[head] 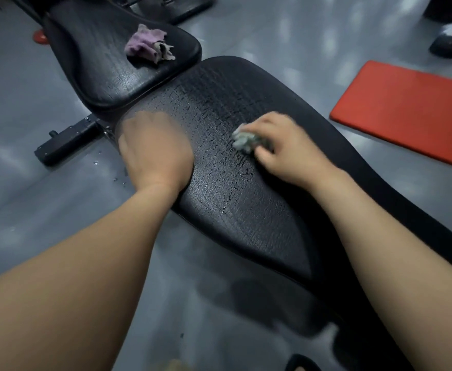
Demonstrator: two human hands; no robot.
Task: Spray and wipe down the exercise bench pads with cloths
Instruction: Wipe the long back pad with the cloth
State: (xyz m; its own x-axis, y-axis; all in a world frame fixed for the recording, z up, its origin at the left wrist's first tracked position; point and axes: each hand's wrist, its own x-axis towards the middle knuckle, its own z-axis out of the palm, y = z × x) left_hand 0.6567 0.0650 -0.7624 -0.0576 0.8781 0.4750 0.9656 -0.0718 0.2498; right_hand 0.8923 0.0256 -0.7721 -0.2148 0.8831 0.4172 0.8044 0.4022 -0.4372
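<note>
- Head view: the long pad, black and textured, has its long axis on a diagonal. It runs from its rounded far end at upper centre down to the lower right, where it leaves the frame.
- The short pad carries the same line on toward the upper left. Its broad rounded end sits just beside the long pad's far end.
- A crumpled purple cloth lies on the short pad near that broad end, with no hand on it.
- The right hand is on the middle of the long pad. Its fingers are curled over a bunched grey-green cloth and press it onto the wet, streaked surface.
- The left hand rests back-up on the long pad's left edge near the far end. Its fingers are motion-blurred, so whether they are curled or hold anything cannot be told.
- Droplets dot the grey floor beside a black frame bar.
- A red mat lies flat on the floor to the right, well apart from the pads.
</note>
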